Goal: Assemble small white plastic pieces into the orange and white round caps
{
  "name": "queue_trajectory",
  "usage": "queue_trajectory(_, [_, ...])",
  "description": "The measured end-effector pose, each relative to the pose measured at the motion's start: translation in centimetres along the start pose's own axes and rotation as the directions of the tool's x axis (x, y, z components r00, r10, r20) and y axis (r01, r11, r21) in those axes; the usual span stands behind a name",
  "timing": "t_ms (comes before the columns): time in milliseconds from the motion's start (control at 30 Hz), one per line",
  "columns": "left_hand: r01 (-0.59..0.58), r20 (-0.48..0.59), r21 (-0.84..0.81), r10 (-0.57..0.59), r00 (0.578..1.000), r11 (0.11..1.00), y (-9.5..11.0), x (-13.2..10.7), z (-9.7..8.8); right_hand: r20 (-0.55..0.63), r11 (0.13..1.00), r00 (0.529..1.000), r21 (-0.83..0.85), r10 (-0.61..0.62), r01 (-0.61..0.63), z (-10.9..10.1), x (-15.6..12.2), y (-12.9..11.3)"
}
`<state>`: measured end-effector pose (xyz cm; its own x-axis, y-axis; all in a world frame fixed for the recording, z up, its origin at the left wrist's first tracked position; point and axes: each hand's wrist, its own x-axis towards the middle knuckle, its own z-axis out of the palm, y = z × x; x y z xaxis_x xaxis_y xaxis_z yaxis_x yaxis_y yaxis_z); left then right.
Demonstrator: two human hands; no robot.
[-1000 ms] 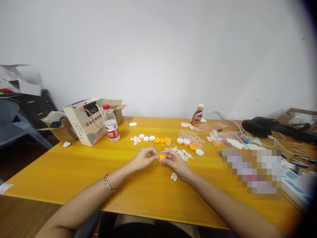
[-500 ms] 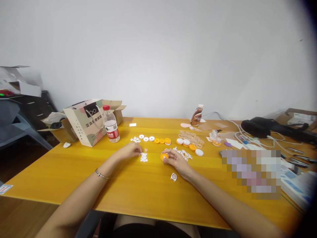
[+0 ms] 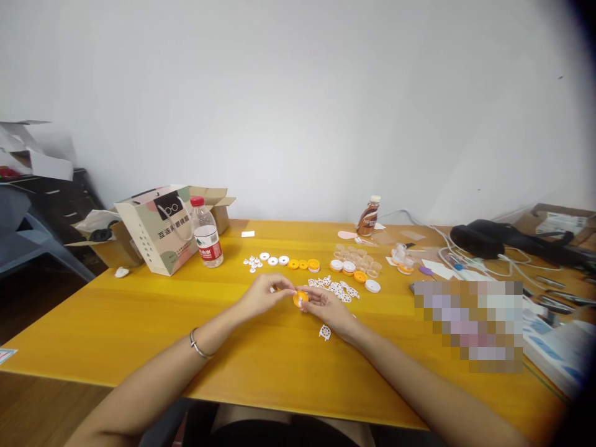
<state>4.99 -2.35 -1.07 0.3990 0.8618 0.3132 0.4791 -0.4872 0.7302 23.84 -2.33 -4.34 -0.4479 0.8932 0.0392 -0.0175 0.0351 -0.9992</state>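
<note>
Both hands meet over the middle of the yellow table [image 3: 139, 323]. My right hand [image 3: 326, 305] pinches a small orange round piece [image 3: 300, 298]. My left hand [image 3: 266, 292], bracelet on the wrist, has its fingertips pinched together at the left edge of that orange piece; what they hold is too small to make out. A white cut-out piece [image 3: 325, 333] lies on the table by my right wrist. A scatter of white flat pieces [image 3: 335, 287] lies just beyond my right hand.
A row of white and orange discs [image 3: 288, 262] and clear cups [image 3: 358, 257] sit farther back. A water bottle [image 3: 206, 235] and paper bag [image 3: 158, 231] stand at the left. A brown drink bottle [image 3: 368, 216], cables [image 3: 456, 257] and a black object [image 3: 498, 239] are on the right.
Half a second ago my left hand was out to the left at a small pile of white pieces; it has come back to the orange piece in my right hand.
</note>
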Motion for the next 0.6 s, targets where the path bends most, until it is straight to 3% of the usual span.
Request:
queue_trajectory(133, [-0.050, -0.015, -0.009, 0.050, 0.999, 0.999, 0.2, -0.1, 1.2, 0.045, 1.000, 0.999, -0.005, -0.015, 0.016, 0.4, -0.1, 0.2])
queue_trajectory(600, [-0.074, -0.065, 0.082, 0.079, 0.995, 0.994, -0.4, -0.4, 1.7, 0.066, 0.994, 0.997, -0.090, -0.049, 0.055, 0.8, -0.4, -0.1])
